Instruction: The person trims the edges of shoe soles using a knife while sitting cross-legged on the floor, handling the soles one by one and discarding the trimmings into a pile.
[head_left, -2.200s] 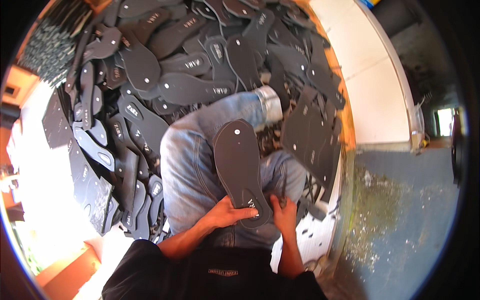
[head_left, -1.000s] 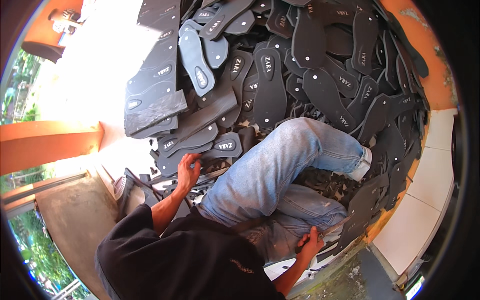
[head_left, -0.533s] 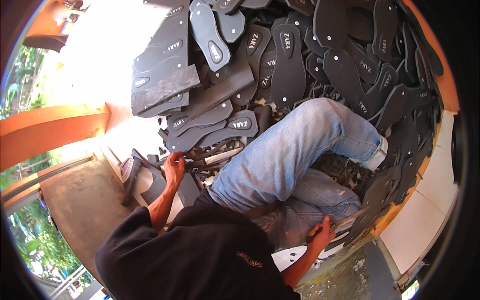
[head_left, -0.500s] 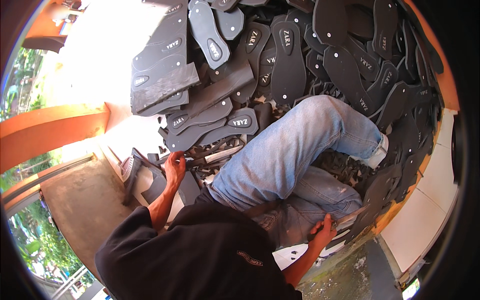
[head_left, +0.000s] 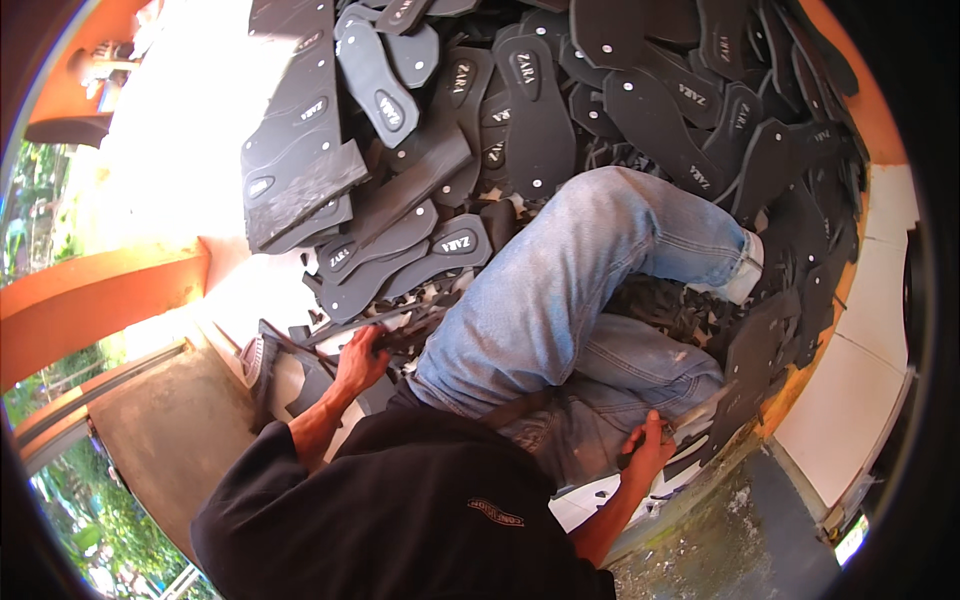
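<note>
My left hand (head_left: 362, 364) is low among black foam scraps (head_left: 408, 335), left of my bent leg. Its fingers are curled against a dark piece, which they mostly hide. By my lower leg, my right hand (head_left: 650, 447) is closed round the dark handle of a knife (head_left: 698, 412); its long thin blade points up and right, beside my jeans. Black sole-shaped insoles (head_left: 540, 120) with oval heel patches and small pale dots lie heaped in front of me. Nearest my left hand are a few stacked insoles (head_left: 455, 243).
Dark foam sheets with sole outlines (head_left: 290, 130) lie at the left of the heap, in bright light. An orange ledge (head_left: 110, 280) and a brown board (head_left: 160, 420) stand at my left. Pale wall tiles (head_left: 835, 410) line the right, beside stained concrete (head_left: 700, 545).
My left hand has come down slightly and its fingers have curled in among the scraps. My right hand keeps the knife in nearly the same place. The view has shifted a little.
</note>
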